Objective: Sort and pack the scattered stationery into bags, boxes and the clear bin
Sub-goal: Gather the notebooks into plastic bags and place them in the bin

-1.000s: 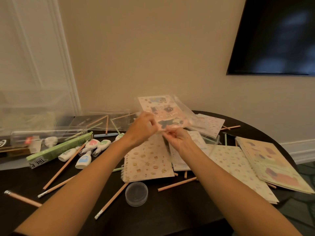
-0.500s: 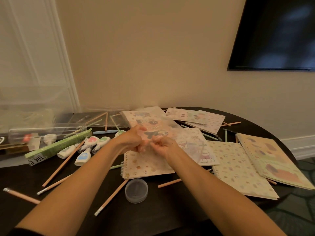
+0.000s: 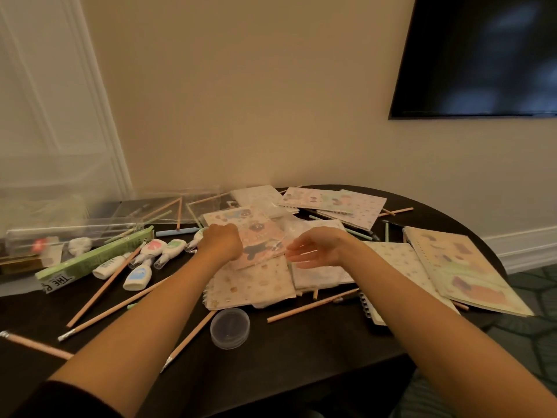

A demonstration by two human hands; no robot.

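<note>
A pink cartoon-print notebook inside a clear plastic bag [image 3: 260, 236] lies flat on the pile of notebooks at the table's middle. My left hand [image 3: 223, 244] has its fingers curled on the bag's left edge and holds it down. Just off the bag's right edge, my right hand [image 3: 318, 251] hovers with relaxed, spread fingers and holds nothing. Under the bag lies a dotted spiral notebook [image 3: 253, 286]. The clear bin [image 3: 45, 206] stands at the far left.
Several pencils [image 3: 102, 292] lie scattered over the dark round table [image 3: 301, 357]. Correction tapes [image 3: 137, 276], a green box [image 3: 93, 260] and a clear pencil case [image 3: 75, 233] sit left. A round clear container [image 3: 230, 327] is near me. More notebooks [image 3: 461, 270] lie at the right.
The bagged notebook came down from mid-air onto the notebook pile. My right hand has let go of it and moved off to the right; my left hand stays on its edge.
</note>
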